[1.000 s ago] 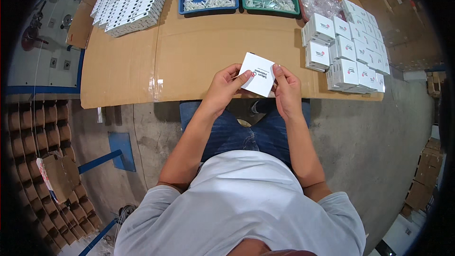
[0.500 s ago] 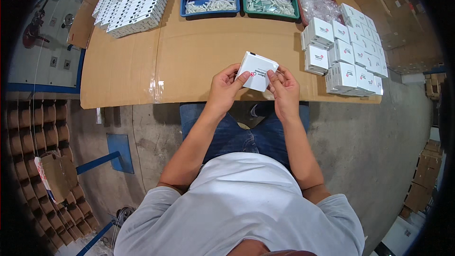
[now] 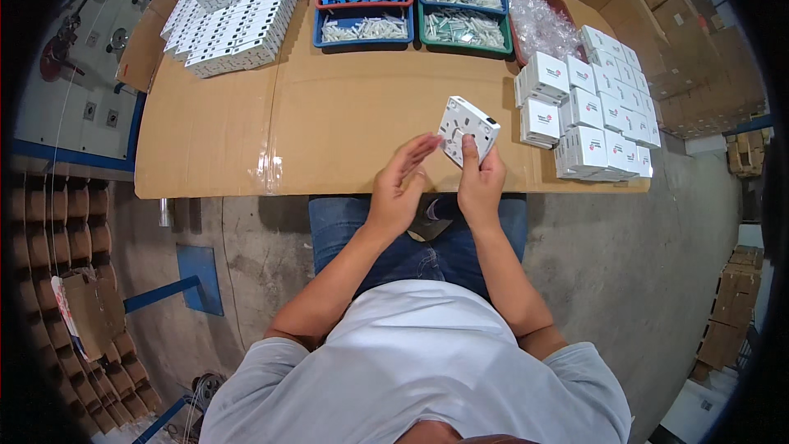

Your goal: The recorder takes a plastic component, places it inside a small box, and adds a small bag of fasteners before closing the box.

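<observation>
A flat square white plastic case (image 3: 463,119) is tilted above the table's near edge, its face with several small dark slots turned toward me. My right hand (image 3: 480,182) grips its lower right corner, thumb on that face. Beside the case's left edge, my left hand (image 3: 401,185) has its fingers stretched out and thumb apart, holding nothing; whether a fingertip touches the case I cannot tell. Similar white cases stand in stacked rows (image 3: 238,20) at the far left, slots showing. More white cases with small printed marks are stacked (image 3: 604,115) on the right.
At the back, a red tray (image 3: 367,5) holds small blue parts. Two blue trays (image 3: 362,43) (image 3: 462,8) and a green tray (image 3: 464,51) contain white pin-like pieces. Clear plastic bags (image 3: 542,20) fill a reddish tray. Brown cardboard (image 3: 353,131) covers the table.
The white case has been turned over from its printed face to its slotted face. My left hand has let go and opened; my right hand still holds it.
</observation>
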Demonstrator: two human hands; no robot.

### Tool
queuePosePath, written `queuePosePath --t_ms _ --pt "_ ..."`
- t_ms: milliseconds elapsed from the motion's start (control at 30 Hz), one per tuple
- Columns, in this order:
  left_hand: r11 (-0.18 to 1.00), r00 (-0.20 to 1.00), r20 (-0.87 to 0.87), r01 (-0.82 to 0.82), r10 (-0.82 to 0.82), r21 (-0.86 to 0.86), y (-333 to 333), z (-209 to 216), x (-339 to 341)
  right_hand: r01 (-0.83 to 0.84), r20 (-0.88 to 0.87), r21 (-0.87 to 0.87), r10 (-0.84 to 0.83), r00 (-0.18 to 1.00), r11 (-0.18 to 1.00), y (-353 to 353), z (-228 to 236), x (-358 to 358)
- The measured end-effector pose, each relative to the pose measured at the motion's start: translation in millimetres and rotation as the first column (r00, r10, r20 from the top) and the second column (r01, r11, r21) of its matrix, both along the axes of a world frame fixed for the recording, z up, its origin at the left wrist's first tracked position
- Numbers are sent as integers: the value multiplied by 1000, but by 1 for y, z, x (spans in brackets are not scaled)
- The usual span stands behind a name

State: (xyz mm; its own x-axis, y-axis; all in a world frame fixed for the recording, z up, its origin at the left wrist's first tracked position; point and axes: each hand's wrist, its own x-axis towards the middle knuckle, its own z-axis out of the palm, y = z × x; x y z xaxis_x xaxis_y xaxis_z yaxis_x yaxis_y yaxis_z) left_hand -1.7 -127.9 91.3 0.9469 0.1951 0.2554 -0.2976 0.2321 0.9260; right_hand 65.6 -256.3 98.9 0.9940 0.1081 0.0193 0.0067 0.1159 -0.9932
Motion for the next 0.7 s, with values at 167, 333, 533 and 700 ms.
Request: queuePosePath --t_ms 167,333,533,700 --pt "927 912 -191 -335 364 167 58 -31 -6 -5 56 -78 10 998 997 -2 -11 0" --pt "698 755 -143 -494 640 519 160 -61 -11 -166 143 -352 228 963 921 -9 -23 15" --pt "160 550 117 -429 827 889 232 -84 -27 -292 78 -279 325 943 915 65 8 60" --pt "90 541 100 -315 835 945 222 -74 -22 -302 259 -449 446 857 841 161 50 135"
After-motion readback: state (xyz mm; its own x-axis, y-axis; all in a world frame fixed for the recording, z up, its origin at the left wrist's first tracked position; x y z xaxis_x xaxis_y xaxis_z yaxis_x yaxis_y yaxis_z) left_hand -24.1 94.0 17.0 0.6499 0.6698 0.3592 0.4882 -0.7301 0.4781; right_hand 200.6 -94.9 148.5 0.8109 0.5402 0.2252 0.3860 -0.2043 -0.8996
